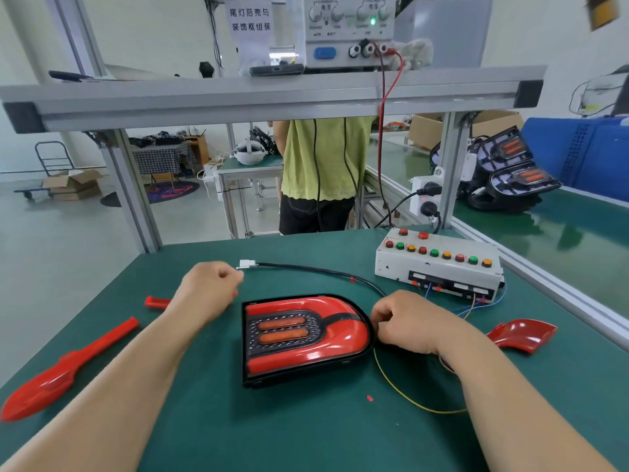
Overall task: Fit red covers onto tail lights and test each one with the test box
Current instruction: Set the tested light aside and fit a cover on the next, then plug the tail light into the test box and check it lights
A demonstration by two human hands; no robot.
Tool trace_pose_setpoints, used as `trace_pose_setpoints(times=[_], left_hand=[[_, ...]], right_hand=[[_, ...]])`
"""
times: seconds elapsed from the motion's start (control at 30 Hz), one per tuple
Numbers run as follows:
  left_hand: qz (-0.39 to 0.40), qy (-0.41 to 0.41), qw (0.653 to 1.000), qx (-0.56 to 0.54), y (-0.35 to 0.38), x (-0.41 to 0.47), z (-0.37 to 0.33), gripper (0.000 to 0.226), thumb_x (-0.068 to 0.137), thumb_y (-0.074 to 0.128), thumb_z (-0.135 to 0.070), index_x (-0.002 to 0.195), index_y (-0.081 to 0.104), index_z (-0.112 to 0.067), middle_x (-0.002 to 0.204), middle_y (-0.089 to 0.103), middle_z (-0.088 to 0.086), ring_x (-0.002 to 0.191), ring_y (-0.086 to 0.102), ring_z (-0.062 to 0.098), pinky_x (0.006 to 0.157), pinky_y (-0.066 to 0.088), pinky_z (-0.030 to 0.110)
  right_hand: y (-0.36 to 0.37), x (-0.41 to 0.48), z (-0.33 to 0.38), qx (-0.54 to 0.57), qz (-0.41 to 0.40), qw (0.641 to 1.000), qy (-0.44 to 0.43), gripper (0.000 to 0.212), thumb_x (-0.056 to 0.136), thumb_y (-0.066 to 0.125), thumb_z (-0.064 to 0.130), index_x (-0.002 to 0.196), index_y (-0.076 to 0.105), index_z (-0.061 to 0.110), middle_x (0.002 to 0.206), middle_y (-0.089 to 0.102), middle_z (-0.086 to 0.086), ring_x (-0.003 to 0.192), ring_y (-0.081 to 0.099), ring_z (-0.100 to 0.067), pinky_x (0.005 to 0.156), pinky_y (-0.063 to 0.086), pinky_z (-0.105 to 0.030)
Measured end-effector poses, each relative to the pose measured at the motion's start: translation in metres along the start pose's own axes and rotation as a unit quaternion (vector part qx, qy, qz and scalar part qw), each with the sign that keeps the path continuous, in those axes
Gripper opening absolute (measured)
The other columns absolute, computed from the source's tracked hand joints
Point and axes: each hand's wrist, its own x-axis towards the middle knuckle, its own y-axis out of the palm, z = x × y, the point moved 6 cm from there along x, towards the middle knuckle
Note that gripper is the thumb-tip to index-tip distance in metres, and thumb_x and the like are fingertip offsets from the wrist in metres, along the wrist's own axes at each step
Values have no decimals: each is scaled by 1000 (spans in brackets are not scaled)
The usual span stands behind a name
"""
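Note:
A black tail light (306, 338) with glossy red covers fitted lies flat mid-table on the green mat (306, 430). Its black cable (316, 270) arcs from the light's right side to a white connector (245, 264). My left hand (207, 291) is curled, its fingertips pinching the connector's near end. At the light's right edge, my right hand (408, 321) is curled around thin test wires; a yellow wire (401, 393) loops out below it. What sits inside that fist is hidden. The white test box (439, 267), with rows of coloured buttons, stands at the back right.
A long red cover (68, 369) and a short red piece (156, 302) lie at left; another red cover (520, 333) lies at right. A power supply (347, 28) sits on the shelf rail above. Stacked tail lights (510, 168) rest far right. A person (323, 158) stands behind the bench.

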Motion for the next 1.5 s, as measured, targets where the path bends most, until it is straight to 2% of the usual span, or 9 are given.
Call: trace_pose_setpoints(times=[0.17, 0.4, 0.6, 0.87, 1.0, 1.1, 1.17, 1.27, 1.5], left_hand=[[5, 76, 978, 193, 25, 47, -21, 23, 97, 52, -21, 110, 70, -14, 112, 67, 10, 101, 60, 32, 81, 48, 33], [156, 96, 880, 438, 56, 85, 3, 35, 104, 39, -26, 132, 57, -35, 166, 9, -3, 152, 9, 28, 116, 24, 54], [175, 118, 852, 480, 58, 86, -2, 40, 102, 41, -27, 141, 50, -27, 150, 39, 2, 138, 38, 26, 112, 33, 44], [164, 135, 923, 321, 63, 57, -28, 15, 93, 52, -15, 98, 57, -27, 94, 64, 3, 79, 61, 20, 68, 45, 27], [221, 82, 972, 14, 66, 28, -57, 34, 91, 42, -6, 94, 72, -23, 64, 51, 0, 47, 40, 13, 46, 34, 19], [319, 19, 913, -255, 66, 4, -63, 22, 97, 57, -23, 107, 72, -10, 68, 53, 1, 55, 49, 10, 52, 46, 22], [366, -12, 851, -375, 64, -5, -58, 48, 92, 56, -41, 118, 66, -1, 77, 62, 4, 67, 61, 12, 63, 56, 24], [359, -40, 791, -493, 56, -8, -39, 46, 93, 47, -29, 120, 63, 5, 91, 69, 12, 86, 72, 20, 77, 61, 30], [333, -24, 761, -556, 30, -1, -14, 49, 87, 45, -21, 123, 64, 6, 115, 68, 20, 118, 64, 29, 90, 58, 37]], right_hand=[[-15, 5, -16, 40, -117, 992, 37, 40, 86, 67, 14, 126, 61, 19, 112, 65, 1, 104, 59, -16, 89, 45, -25], [-28, 10, -29, 102, -240, 964, 51, 19, 83, 75, 17, 90, 59, 24, 81, 59, 12, 80, 55, -9, 61, 35, -15], [-23, 10, -24, 119, -246, 961, 38, 17, 82, 74, 12, 86, 62, 24, 82, 62, 8, 83, 59, -13, 71, 44, -25], [-25, 8, -18, 128, -282, 951, 3, 22, 81, 75, 18, 77, 58, 31, 74, 60, 14, 76, 57, -12, 71, 45, -30], [-25, 9, -17, 200, -278, 939, -17, 24, 83, 76, 17, 77, 57, 31, 76, 63, 6, 71, 59, -16, 71, 49, -32], [-24, 9, -11, 231, -264, 936, -41, 22, 82, 78, 18, 79, 60, 32, 75, 65, 6, 70, 61, -15, 72, 49, -31], [-21, 10, -9, 229, -250, 939, -50, 17, 83, 76, 20, 83, 62, 30, 77, 66, 7, 72, 62, -13, 69, 48, -27], [-10, 15, -7, 216, -200, 955, -44, 9, 89, 69, 24, 90, 61, 28, 83, 67, 6, 80, 65, -14, 66, 45, -23], [6, 18, 0, 209, -85, 973, -53, 7, 93, 63, 38, 97, 58, 35, 100, 66, 11, 84, 62, -8, 71, 45, -26]])
